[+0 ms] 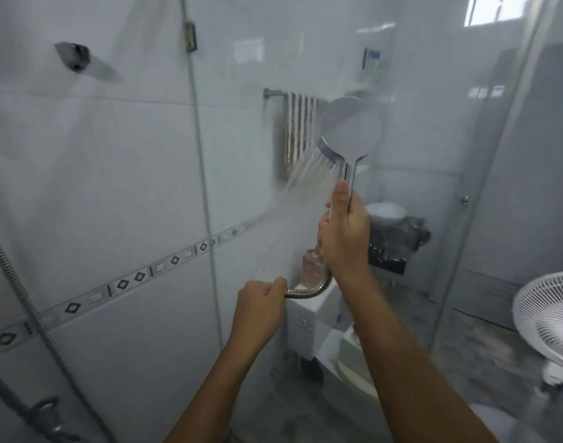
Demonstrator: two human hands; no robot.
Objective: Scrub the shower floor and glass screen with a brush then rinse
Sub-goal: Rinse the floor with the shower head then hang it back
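Observation:
My right hand grips the chrome handle of a round shower head, held upright at chest height. Water sprays from its face down and to the left onto the glass screen. My left hand is lower and to the left, fist closed round the ribbed metal hose that curves up to the handle. The glass looks wet and streaked where the spray lands. No brush is in view, and the shower floor is mostly hidden by my arms.
White tiled wall with a patterned border strip on the left, with a chrome fitting high up. Another hose run hangs at the left edge. Behind the glass are a towel rail, toilet cistern, basin and white fan.

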